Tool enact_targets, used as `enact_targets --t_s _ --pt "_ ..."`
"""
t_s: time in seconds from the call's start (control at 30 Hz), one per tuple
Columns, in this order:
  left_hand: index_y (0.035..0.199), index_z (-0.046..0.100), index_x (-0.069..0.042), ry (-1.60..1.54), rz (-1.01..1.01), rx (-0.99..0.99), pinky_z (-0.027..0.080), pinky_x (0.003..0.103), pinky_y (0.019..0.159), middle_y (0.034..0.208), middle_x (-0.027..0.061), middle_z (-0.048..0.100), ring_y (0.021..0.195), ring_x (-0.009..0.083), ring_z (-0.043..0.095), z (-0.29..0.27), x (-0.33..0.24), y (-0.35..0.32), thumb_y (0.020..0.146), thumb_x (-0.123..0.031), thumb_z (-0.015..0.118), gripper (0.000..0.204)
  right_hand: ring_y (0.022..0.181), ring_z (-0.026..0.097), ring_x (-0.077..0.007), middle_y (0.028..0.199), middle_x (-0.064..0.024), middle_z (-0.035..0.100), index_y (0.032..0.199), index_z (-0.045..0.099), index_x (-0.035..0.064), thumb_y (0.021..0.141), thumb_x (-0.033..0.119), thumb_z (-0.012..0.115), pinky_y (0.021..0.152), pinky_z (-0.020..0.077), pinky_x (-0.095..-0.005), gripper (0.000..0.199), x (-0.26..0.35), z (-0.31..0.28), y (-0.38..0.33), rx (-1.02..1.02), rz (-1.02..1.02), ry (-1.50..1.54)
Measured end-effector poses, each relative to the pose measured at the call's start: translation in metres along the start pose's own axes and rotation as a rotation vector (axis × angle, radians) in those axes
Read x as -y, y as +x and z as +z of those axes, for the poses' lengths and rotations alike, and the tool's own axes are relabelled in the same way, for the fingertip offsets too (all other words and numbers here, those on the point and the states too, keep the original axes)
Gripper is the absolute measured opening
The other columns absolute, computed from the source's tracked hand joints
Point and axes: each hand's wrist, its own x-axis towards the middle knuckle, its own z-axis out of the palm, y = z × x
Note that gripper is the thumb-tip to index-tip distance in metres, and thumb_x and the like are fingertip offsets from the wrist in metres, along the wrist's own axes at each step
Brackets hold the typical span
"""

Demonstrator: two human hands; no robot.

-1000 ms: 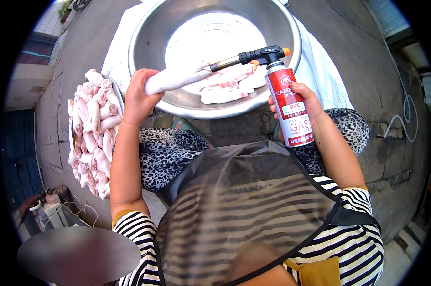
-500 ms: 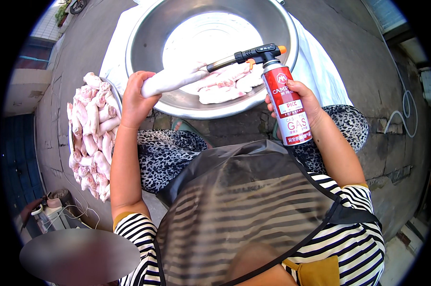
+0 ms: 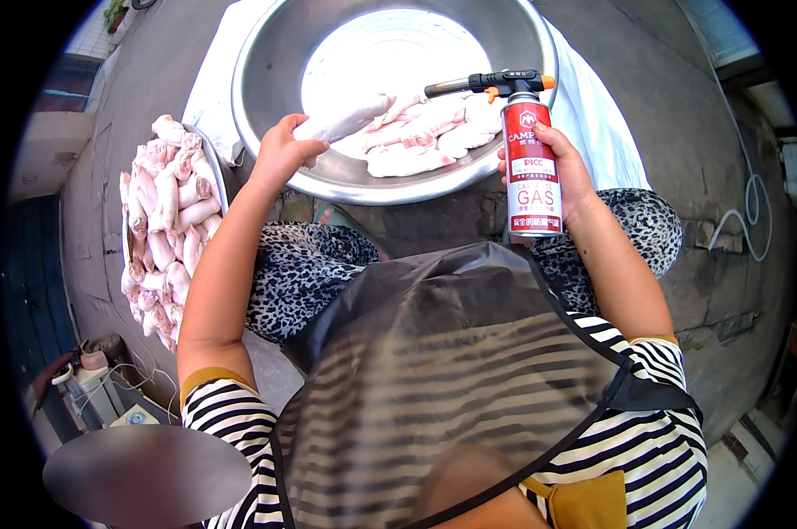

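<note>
The person wears a black-and-white striped top (image 3: 672, 397) with mustard-yellow cuffs (image 3: 211, 377), a sheer dark apron (image 3: 434, 370) edged in black, and leopard-print trousers (image 3: 306, 273). The 2 forearms are bare below the short sleeves.

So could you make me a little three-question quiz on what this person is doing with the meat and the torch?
1. True or false: the right hand holds a red gas canister with a torch head.
2. What does the left hand hold? A) a knife B) a pale pig's trotter C) a cloth
3. Fill in: a few trotters lie in the big metal ____; many more are heaped in a tray on the person's left.

Key: 1 true; 2 B; 3 basin.
</note>
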Motion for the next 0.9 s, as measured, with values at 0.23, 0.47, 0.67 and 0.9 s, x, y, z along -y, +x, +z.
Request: enact_targets --t_s 0.23,0.47,0.67,0.9 --pt "0.109 0.052 0.002 -0.233 -0.466 0.2 0.054 0.03 0.052 0.084 0.0093 0.061 0.064 0.0156 0.059 0.067 0.04 0.045 0.078 -0.025 0.07 0.045 0.07 0.068 -0.0236 0.084 -0.0167 0.067 0.111 0.051 -0.0011 0.085 0.039 0.06 0.059 0.059 -0.0353 0.048 -0.007 -0.005 0.014 -0.047 0.058 0.026" --pt "0.123 0.046 -0.005 -0.133 -0.565 0.226 0.053 0.031 0.054 0.096 0.0092 0.06 0.075 0.0175 0.061 0.095 0.086 0.06 0.078 -0.029 0.07 0.056 0.065 0.067 -0.0218 0.081 -0.0155 0.066 0.107 0.053 0.001 0.084 0.041 0.062 0.055 0.058 -0.0341 0.047 -0.021 -0.019 0.034 -0.135 0.138 -0.007" --pt "0.127 0.047 -0.006 -0.162 -0.467 0.231 0.049 0.028 0.056 0.097 0.0112 0.063 0.071 0.0162 0.06 0.073 0.086 0.057 0.072 -0.019 0.072 0.062 0.066 0.067 -0.022 0.081 -0.0143 0.066 0.107 0.052 0.0014 0.084 0.038 0.061 0.056 0.0579 -0.0352 0.044 -0.024 -0.022 0.04 -0.151 0.122 -0.002" --pt "0.124 0.049 -0.004 0.02 -0.092 0.204 0.048 0.032 0.082 0.115 0.0141 0.059 0.095 0.0248 0.06 0.095 0.082 0.058 0.064 -0.009 0.075 0.065 0.068 0.067 -0.0233 0.084 -0.0147 0.065 0.108 0.051 0.0017 0.085 0.035 0.058 0.057 0.058 -0.0368 0.041 -0.021 -0.025 0.042 -0.2 0.101 0.045"
